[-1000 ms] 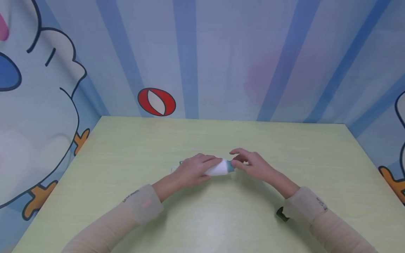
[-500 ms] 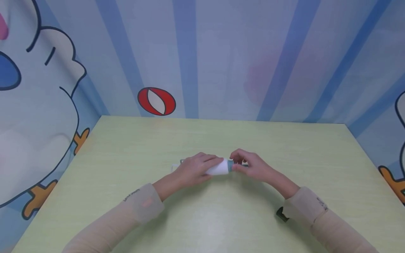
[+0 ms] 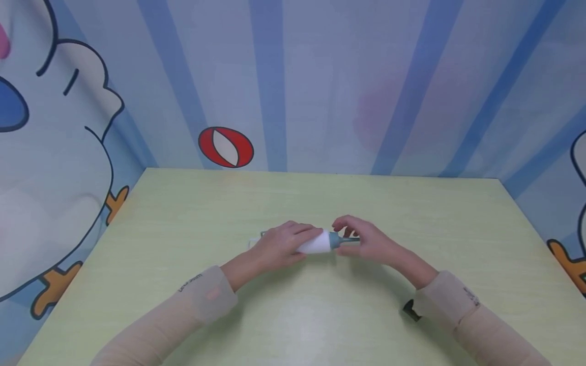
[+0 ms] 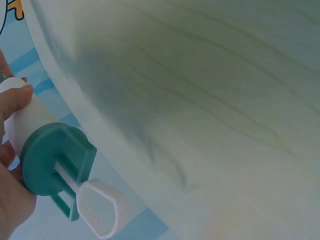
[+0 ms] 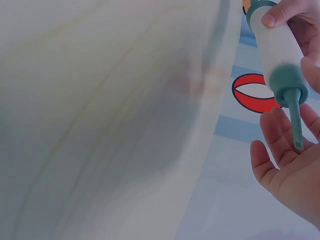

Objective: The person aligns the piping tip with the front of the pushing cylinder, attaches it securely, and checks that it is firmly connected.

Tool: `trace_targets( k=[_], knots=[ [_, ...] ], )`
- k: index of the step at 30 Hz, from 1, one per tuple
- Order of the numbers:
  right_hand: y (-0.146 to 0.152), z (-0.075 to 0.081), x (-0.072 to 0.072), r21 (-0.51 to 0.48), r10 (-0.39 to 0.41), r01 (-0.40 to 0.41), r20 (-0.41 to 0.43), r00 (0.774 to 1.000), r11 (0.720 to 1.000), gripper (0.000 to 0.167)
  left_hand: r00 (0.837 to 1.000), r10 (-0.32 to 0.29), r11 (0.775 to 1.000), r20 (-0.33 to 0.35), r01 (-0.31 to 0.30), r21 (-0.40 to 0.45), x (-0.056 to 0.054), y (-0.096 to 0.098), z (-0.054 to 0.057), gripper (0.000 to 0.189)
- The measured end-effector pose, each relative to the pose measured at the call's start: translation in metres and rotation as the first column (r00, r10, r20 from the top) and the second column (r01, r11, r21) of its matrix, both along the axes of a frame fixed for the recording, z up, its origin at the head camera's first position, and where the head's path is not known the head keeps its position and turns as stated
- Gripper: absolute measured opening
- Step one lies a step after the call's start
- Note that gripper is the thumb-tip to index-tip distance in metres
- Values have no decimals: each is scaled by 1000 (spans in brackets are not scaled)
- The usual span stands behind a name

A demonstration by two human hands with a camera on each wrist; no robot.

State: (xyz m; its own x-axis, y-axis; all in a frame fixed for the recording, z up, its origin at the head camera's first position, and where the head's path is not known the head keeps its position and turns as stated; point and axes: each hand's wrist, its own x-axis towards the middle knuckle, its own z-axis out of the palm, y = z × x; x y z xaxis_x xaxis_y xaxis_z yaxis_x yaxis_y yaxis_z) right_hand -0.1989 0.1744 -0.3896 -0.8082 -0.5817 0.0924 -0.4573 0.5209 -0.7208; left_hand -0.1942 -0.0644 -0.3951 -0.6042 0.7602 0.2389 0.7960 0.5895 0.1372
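My left hand (image 3: 287,244) grips a large syringe (image 3: 316,243) by its white barrel and holds it level above the table. In the left wrist view, the syringe's rear end carries a teal flange (image 4: 47,160) with finger loops and a white plunger ring (image 4: 102,207). A teal cap (image 5: 288,84) with a long thin nozzle (image 5: 296,120) forms its front end. Around this nozzle is my right hand (image 3: 373,243), fingers spread and slightly bent, thumb apart from the forefinger. In the right wrist view, the nozzle tip lies over the right palm.
The pale green table (image 3: 293,325) runs back to a blue striped wall (image 3: 316,86) printed with cartoon figures. A small black piece (image 3: 412,310) shows beside the right sleeve cuff (image 3: 446,300).
The right thumb and fingers, closed near the cap earlier, have spread apart, and the nozzle now shows between them. The right forearm has shifted slightly right. The left hand and syringe have barely moved.
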Motion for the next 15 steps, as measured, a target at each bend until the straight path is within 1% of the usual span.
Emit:
trace_targets(
  k=[4, 8, 11, 15],
  knots=[
    [-2, -1, 2, -11, 18, -18, -21, 1000, 1000, 30, 1000, -16, 1000, -2, 17, 12, 0, 1, 0, 56],
    [-2, -2, 3, -28, 21, -22, -8, 1000, 999, 22, 999, -33, 999, -32, 34, 17, 0, 2, -1, 55],
    [-1, -3, 2, -34, 22, -21, 32, 999, 999, 19, 997, -45, 999, -63, 46, 19, 0, 2, -1, 54],
    [1, -3, 1, -40, 10, -6, 111, 994, 999, 23, 995, -58, 998, -82, 60, 17, 0, 3, -1, 54]
  ],
)
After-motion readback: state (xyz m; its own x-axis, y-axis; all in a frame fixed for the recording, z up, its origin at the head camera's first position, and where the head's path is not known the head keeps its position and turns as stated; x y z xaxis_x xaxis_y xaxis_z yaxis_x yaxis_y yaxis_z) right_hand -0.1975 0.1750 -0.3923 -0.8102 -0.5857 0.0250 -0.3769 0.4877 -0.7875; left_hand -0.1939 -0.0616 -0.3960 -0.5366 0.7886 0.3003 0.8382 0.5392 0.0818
